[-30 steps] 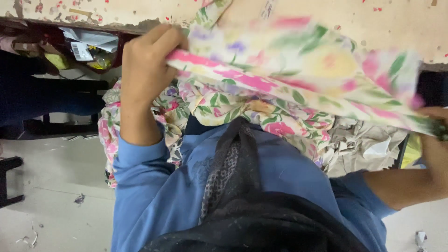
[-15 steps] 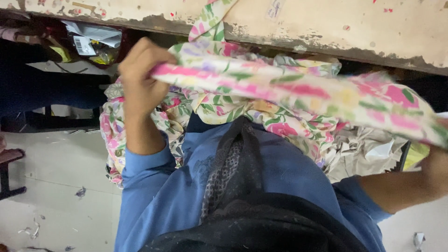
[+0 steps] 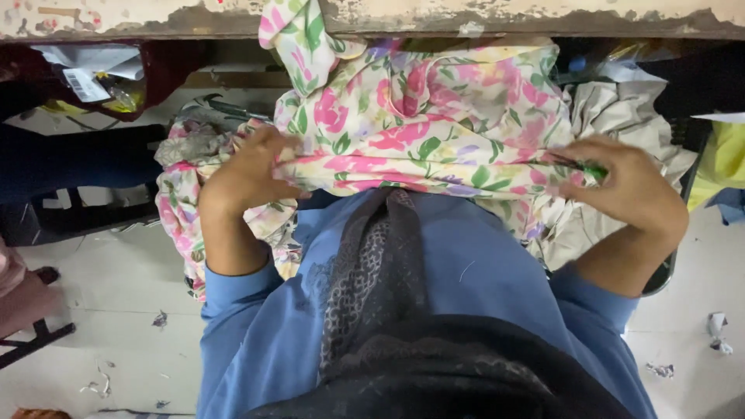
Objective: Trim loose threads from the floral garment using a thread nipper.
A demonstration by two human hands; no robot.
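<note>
A floral cloth [image 3: 434, 124] with pink flowers and green leaves on cream hangs from the table edge down onto my lap. My left hand [image 3: 248, 167] grips its left part, fingers closed over a fold. My right hand [image 3: 621, 182] pinches the cloth's right edge, with a thin green item between the fingers. My blue sleeves and blue garment [image 3: 466, 264] fill the lower view, and a dark patterned scarf [image 3: 372, 271] hangs down my front.
A worn, chipped table edge [image 3: 155, 19] runs along the top. Beige cloth [image 3: 621, 116] lies bunched at the right, yellow fabric [image 3: 722, 159] beyond it. Bags and paper [image 3: 85, 77] sit under the table at left. Cloth scraps dot the pale floor [image 3: 101, 310].
Both hands have lowered the stretched floral cloth toward my lap and come closer together. The cloth is now bunched rather than pulled taut.
</note>
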